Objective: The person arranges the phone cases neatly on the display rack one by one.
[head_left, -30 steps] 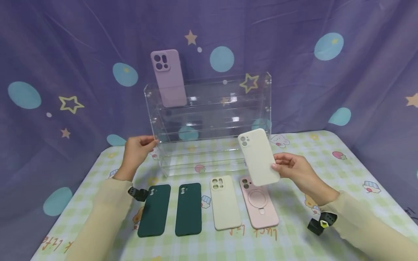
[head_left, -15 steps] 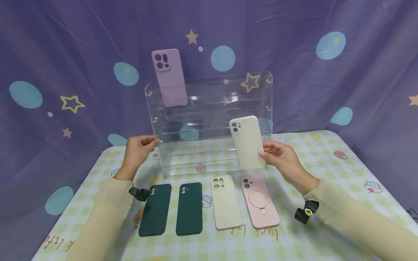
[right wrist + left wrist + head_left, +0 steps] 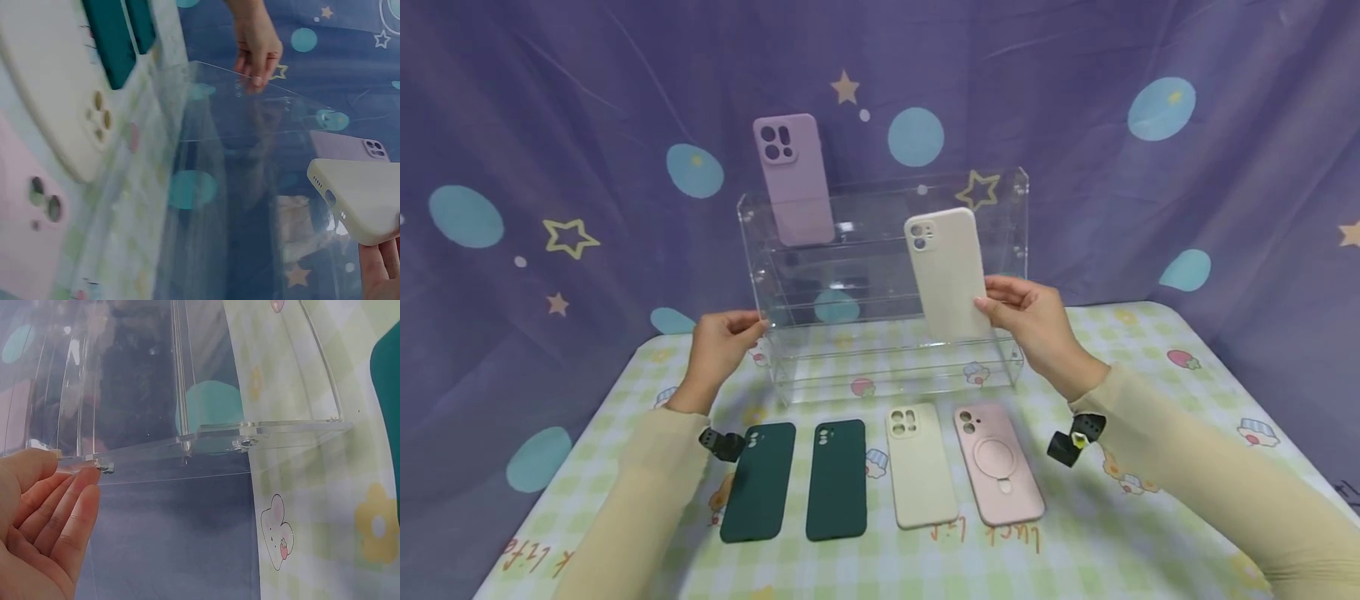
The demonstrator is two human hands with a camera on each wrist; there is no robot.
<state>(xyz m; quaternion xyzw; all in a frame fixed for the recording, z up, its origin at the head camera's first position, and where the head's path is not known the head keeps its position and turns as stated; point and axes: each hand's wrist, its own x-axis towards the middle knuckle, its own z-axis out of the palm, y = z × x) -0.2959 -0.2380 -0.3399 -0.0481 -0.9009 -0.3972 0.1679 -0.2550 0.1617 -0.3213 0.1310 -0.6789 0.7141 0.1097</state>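
An off-white phone case (image 3: 947, 275) stands nearly upright in my right hand (image 3: 1033, 329), gripped by its right edge between thumb and fingers. In the head view it overlaps the upper right tiers of a clear acrylic display rack (image 3: 880, 196). The right wrist view shows the lower end of this phone case (image 3: 356, 200), with fingertips beneath it. My left hand (image 3: 721, 346) pinches the rack's left side panel; in the left wrist view the thumb (image 3: 31, 465) lies over the panel's edge. A lilac phone case (image 3: 797, 183) leans on the rack's top tier, at the left.
In front of the rack lie two dark green phone cases (image 3: 837, 482), a cream phone case (image 3: 922, 467) and a pink phone case (image 3: 1000, 467) with a ring. A checked cloth (image 3: 1180, 417) covers the table. A purple patterned curtain (image 3: 1060, 75) hangs behind.
My right hand has lifted the off-white phone case up and to the left, from above the pink one to the rack's upper tiers. The left hand stays at the side panel.
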